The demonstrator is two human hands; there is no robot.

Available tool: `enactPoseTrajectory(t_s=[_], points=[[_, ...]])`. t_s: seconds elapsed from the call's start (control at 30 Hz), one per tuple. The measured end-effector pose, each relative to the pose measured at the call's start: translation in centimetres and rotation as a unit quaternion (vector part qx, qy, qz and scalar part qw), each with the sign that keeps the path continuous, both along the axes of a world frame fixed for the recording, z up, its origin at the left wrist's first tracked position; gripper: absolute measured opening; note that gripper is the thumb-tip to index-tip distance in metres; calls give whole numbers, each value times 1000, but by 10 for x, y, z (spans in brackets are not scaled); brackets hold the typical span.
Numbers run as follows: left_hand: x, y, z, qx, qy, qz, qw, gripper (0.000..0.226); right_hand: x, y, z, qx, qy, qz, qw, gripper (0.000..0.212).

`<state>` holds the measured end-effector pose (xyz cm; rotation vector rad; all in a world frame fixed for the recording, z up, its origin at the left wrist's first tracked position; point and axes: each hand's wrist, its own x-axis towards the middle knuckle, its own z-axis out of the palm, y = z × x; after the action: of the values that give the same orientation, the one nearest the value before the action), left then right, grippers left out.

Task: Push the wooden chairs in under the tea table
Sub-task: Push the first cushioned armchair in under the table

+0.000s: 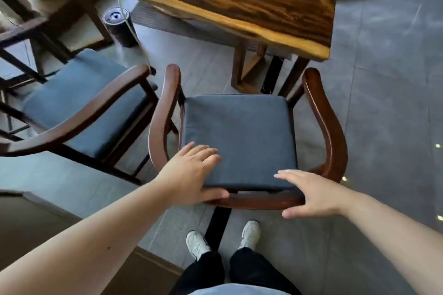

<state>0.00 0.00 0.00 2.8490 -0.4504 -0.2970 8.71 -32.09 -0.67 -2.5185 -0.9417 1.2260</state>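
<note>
Glossy streaked-wood tea table (pixel 275 2), smooth dark wooden chair (pixel 328 127) with matt grey cloth cushion (pixel 239 132)

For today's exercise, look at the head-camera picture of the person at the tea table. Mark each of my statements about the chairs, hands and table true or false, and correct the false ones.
1. Both hands rest on the back rail of the near chair. True: the left hand and right hand are both on it.
2. The near chair's seat is already fully under the tea table. False: the whole cushion shows in front of the table edge.
3. A second chair stands to the left. True.
4. The seat cushions are red. False: they are dark blue-grey.
5. The person wears white shoes. True.
</note>
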Motion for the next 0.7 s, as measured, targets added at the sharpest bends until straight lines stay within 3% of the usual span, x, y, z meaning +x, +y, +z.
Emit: enactPoseTrajectory(t_s=[0.07,0.17,0.3,0.47,0.7], points=[[-5,-12,-12,16,41,-36,998,98,-1,0,-6,-23,-7,58,998,103],[-21,-27,-39,27,76,-50,995,81,-1,2,-12,-17,-17,77,997,63],[-26,-31,-50,-23,63,-24,997,32,-1,-2,-14,-28,-55,124,990,63],[-22,-29,-50,6,60,-59,996,40,-10,-11,-20,22,-105,107,988,55],[-15,-16,-37,46,97,-66,992,31,-17,0,-31,79,-134,57,986,45]])
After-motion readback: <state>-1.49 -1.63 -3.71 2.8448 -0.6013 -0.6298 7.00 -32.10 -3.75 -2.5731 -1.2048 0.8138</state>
